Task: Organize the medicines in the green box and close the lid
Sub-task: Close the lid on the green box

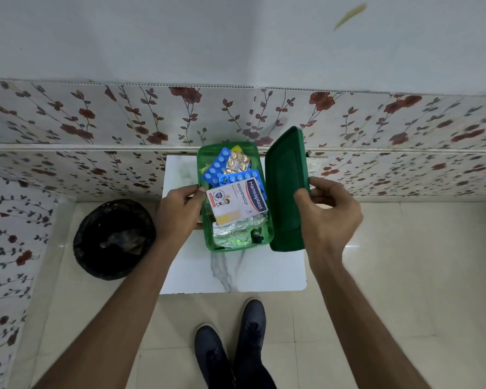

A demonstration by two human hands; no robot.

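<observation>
Green box (205, 220) filled, lid (286, 192) off.
The box's edge is pinched by the left hand (180, 211); the tilted lid is gripped by the right hand (328, 214).

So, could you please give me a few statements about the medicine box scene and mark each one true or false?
1. The green lid is shut on the green box. False: it is off the box, held tilted at the box's right side.
2. The right hand has a grip on the lid's right edge. True.
3. A Hansaplast packet lies on top of the contents of the box. True.
4. The left hand is holding a blue blister strip. False: it rests at the box's left wall; the blue blister strips lie inside.
5. A black bin stands on the floor to the left of the white table. True.
</observation>
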